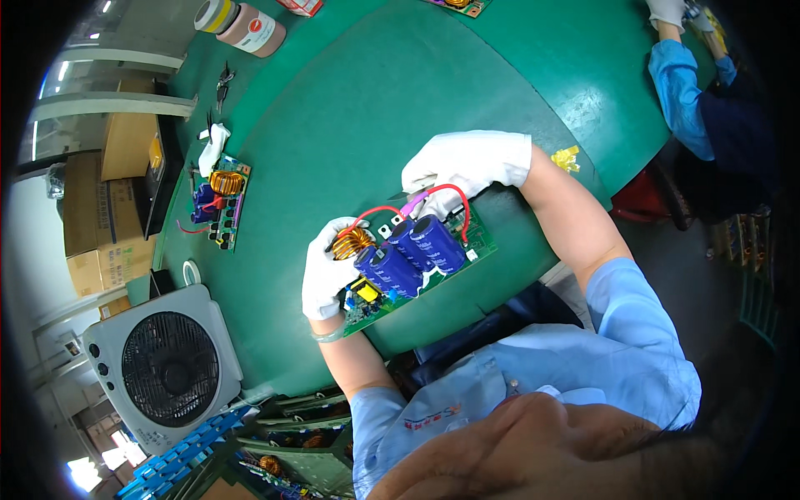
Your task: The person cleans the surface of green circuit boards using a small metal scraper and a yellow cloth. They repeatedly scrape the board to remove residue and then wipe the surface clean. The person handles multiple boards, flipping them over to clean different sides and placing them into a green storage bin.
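Observation:
A green circuit board (392, 304) is tilted in front of me, at the table's near edge. Large blue capacitors (437, 244), a copper-wound coil (353, 243) and a yellow transformer (366, 290) stand on it. My left hand (327, 273), in a white glove, grips the board's left side, fingers by the coil. My right hand (467, 161), also gloved, is closed at the board's far side, beside a red wire (457, 193) with a purple sleeve (412, 205). A thin dark edge shows under its fingers; what it holds is mostly hidden.
On the green table (333, 125), a second circuit board (225, 200) lies left, near a white cloth (213, 148) and pliers (223, 86). A capped jar (250, 32) stands far left. A box fan (171, 367) sits left. A co-worker's arm (679, 92) reaches in far right.

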